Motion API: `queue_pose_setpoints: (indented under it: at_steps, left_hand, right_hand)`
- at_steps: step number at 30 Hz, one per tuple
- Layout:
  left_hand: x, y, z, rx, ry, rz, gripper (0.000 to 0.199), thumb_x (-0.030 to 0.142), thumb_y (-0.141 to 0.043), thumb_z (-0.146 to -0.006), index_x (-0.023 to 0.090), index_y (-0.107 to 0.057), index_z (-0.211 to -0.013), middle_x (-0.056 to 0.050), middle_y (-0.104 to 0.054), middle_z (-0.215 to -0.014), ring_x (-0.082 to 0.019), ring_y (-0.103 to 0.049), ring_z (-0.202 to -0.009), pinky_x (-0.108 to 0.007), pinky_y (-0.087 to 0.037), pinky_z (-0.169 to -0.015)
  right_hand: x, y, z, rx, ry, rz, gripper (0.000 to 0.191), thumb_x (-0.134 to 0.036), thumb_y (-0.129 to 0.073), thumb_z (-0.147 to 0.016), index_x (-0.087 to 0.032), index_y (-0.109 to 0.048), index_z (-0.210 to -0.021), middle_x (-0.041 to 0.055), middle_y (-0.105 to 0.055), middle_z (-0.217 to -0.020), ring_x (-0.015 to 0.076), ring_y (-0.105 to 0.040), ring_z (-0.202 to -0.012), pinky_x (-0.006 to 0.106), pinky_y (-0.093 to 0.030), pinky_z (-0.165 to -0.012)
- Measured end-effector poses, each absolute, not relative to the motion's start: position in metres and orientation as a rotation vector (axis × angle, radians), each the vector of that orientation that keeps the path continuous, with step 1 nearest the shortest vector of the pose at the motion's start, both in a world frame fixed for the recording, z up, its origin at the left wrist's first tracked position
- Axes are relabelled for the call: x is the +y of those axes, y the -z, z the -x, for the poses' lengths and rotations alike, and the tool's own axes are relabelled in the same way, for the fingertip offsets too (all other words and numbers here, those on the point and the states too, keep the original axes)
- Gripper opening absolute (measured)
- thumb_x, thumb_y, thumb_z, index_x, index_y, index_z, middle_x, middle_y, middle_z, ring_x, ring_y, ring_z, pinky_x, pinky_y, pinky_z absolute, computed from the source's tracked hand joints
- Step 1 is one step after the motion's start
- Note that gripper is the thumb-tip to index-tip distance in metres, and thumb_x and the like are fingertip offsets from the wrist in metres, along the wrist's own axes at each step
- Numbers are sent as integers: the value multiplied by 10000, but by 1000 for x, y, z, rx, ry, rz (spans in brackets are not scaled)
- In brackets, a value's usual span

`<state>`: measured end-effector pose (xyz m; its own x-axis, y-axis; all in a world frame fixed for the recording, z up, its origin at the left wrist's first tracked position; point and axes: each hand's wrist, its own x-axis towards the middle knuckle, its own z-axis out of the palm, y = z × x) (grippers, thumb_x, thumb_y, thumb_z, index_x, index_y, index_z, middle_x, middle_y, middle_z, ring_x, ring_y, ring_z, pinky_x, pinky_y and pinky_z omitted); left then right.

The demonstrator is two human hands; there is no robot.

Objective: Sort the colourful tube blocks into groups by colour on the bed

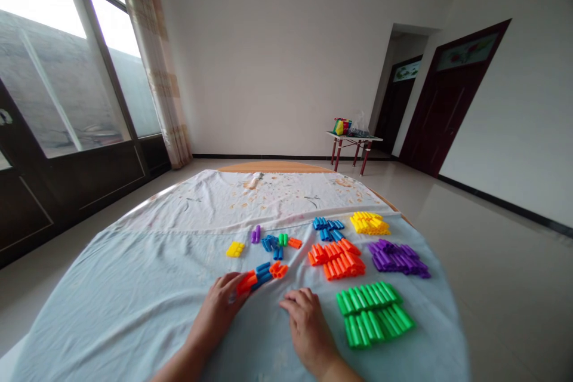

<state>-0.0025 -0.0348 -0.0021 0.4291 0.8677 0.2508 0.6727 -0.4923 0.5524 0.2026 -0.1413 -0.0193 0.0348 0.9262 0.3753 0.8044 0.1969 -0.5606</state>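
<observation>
My left hand (224, 297) is closed around the near end of a cluster of short plastic tubes, orange tubes (248, 282) and blue tubes (263, 274) lying side by side low over the cloth. Its fingers cover part of the orange ones. A few more orange tubes (279, 270) lie at the far end of this cluster. My right hand (308, 325) rests on the light blue tablecloth (147, 304), its fingers loosely bent to the left with no tube visible in them. Right of it lie rows of green tubes (373, 313).
Beyond my hands are small groups: yellow tubes (235, 249), purple tubes (255, 234), blue tubes (270, 243), green tubes (283, 239). Larger piles of orange (338, 259), purple (397, 258), blue (328, 228) and yellow tubes (369, 223) lie to the right. A small table (353, 136) stands farther back.
</observation>
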Motion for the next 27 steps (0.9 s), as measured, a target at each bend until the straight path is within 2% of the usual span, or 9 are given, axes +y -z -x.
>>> queue_pose_setpoints:
  at_steps: [5, 10, 13, 17, 20, 27]
  left_hand:
    - [-59, 2, 3, 1285, -708, -2229, 414, 427, -434, -818, 290, -563, -1186, -56, -617, -1134, -207, -580, -1033, -350, -461, -906]
    - [-59, 7, -7, 1514, -672, -2193, 565, 440, -508, -750, 240, -473, -1277, -78, -647, -1087, -234, -581, -992, -379, -440, -880]
    - [-59, 10, -17, 1523, -672, -2198, 574, 392, -500, -752, 190, -460, -1288, -100, -649, -1081, -246, -574, -1001, -387, -421, -877]
    - [-66, 12, -23, 1431, -654, -2239, 527, 351, -514, -745, 234, -491, -1259, -57, -661, -1054, -214, -573, -997, -367, -406, -894]
    - [-72, 13, -23, 1370, -640, -2274, 532, 335, -542, -728, 241, -502, -1250, -44, -670, -1027, -204, -571, -988, -362, -392, -914]
    - [-82, 14, -10, 1393, -636, -2315, 523, 304, -541, -717, 285, -513, -1239, -44, -660, -1007, -221, -562, -993, -396, -383, -919]
  right_hand:
    - [-143, 15, -202, -1794, -215, 1639, 503, 23, -424, -767, -311, -634, -1078, 12, -633, -999, 189, -518, -961, 332, -403, -863]
    - [-144, 15, -202, -1817, -191, 1655, 504, 16, -407, -774, -294, -624, -1108, 28, -638, -1011, 190, -525, -976, 340, -414, -869]
    - [-144, 18, -203, -1858, -150, 1650, 507, -18, -396, -797, -281, -567, -1195, 35, -601, -1163, 213, -473, -1118, 384, -381, -949]
    - [-145, 17, -204, -1964, -68, 1603, 492, -141, -399, -860, -277, -415, -1332, 9, -444, -1379, 240, -312, -1296, 445, -292, -1044]
    - [-145, 15, -203, -2007, -103, 1615, 462, -201, -400, -877, -277, -414, -1333, -7, -429, -1391, 254, -313, -1301, 470, -273, -1059]
    - [-142, 18, -202, -1978, -104, 1678, 467, -201, -400, -878, -277, -408, -1339, 8, -385, -1419, 266, -294, -1315, 487, -273, -1066]
